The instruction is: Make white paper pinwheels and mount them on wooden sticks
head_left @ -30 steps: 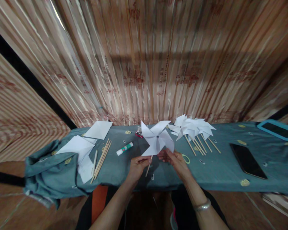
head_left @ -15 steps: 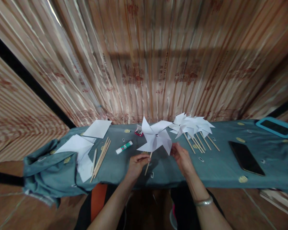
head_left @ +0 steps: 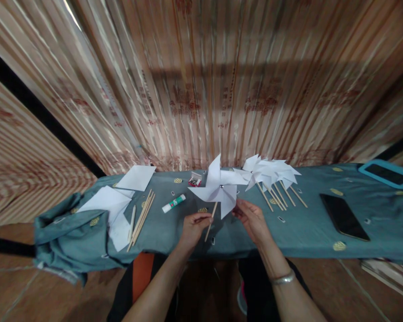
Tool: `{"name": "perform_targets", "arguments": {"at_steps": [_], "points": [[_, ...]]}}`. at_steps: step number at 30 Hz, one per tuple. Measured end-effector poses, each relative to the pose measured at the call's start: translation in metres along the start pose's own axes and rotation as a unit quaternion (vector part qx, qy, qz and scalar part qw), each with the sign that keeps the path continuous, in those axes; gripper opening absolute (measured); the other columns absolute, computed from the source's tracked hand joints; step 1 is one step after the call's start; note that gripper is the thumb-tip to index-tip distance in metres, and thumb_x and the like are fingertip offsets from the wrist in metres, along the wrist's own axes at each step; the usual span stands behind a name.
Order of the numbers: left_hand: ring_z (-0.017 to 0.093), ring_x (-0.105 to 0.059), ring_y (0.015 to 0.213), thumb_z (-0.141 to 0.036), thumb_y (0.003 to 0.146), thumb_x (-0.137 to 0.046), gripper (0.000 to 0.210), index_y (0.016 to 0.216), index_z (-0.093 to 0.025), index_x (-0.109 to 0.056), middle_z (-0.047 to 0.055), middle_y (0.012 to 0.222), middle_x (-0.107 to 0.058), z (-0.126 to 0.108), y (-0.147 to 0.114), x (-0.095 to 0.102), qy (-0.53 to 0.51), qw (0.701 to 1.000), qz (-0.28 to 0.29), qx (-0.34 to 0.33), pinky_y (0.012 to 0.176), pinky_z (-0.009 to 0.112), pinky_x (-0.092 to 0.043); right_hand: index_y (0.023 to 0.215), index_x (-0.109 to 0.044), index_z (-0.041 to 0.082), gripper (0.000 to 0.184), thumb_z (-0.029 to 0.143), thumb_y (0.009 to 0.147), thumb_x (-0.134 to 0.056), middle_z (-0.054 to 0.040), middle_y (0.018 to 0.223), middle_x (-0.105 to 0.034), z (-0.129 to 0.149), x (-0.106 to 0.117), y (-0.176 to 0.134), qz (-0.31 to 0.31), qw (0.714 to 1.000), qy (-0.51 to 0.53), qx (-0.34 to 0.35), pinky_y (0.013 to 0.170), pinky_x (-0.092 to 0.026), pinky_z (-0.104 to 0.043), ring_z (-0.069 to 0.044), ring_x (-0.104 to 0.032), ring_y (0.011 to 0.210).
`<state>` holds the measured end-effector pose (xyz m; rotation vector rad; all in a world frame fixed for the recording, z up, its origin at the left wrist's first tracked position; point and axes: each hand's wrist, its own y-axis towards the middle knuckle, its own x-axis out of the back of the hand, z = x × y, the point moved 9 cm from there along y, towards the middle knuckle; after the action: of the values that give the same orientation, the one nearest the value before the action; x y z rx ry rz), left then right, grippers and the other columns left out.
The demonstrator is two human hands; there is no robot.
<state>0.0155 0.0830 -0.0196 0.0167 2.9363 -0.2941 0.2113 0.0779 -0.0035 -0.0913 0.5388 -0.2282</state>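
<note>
With fingers (head_left: 206,216) and thumb of the left hand (head_left: 192,227) pressed together, pinching the wooden stick (head_left: 207,231) below the white paper pinwheel (head_left: 213,193); so holding it above and between both sets of fingertips, leaning slightly. With the right hand (head_left: 255,223), reaching bent, close-set fingers to the edge of the lower blade (head_left: 229,201); cannot tell whether pinching or merely touching it.

To handle this well, judging from the pose: grip the stick firmly yet lightly, well clear of the blades. Nudge the paper near its fold rather than at the thin tip, to avoid creasing. Ease off on feeling any drag, and look to the shiny pin (head_left: 222,186) up from the left fingertips, at the hub. Mind the far blade (head_left: 238,177), overlapping in view the grouped pinwheels (head_left: 272,173) beyond the right fingers; cannot tell whether touching. Leave elbow room toward the glue stick (head_left: 173,203), left of and beyond the left fingers, and the small red box (head_left: 195,181) farther beyond them.
</note>
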Motion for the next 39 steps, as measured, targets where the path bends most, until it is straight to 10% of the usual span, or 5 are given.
{"name": "perform_targets", "arguments": {"at_steps": [20,39], "points": [[0.014,-0.061,0.057,-0.029,0.048,-0.084,0.020,0.063,-0.019,-0.077,0.003,0.061,-0.072,-0.003,-0.003,-0.012,-0.014,1.000,0.019,-0.014,0.059,0.026,-0.049,0.069,-0.073,0.017,0.041,0.054,0.055,-0.083,-0.0049,0.067,-0.073,-0.007,-0.019,-0.006,0.041,0.995,-0.091,-0.025,0.053,-0.046,-0.023,-0.012,-0.062,0.057],[0.015,-0.061,0.060,-0.036,0.048,-0.085,0.025,0.064,-0.019,-0.077,0.003,0.064,-0.071,-0.001,-0.003,-0.018,-0.010,0.999,0.038,-0.021,0.064,0.028,-0.049,0.053,-0.061,0.018,0.046,0.061,0.069,-0.068,0.0017,0.049,-0.057,-0.009,-0.038,-0.010,0.075,0.965,-0.246,0.053,0.045,-0.027,-0.024,-0.008,-0.036,0.042]]}}
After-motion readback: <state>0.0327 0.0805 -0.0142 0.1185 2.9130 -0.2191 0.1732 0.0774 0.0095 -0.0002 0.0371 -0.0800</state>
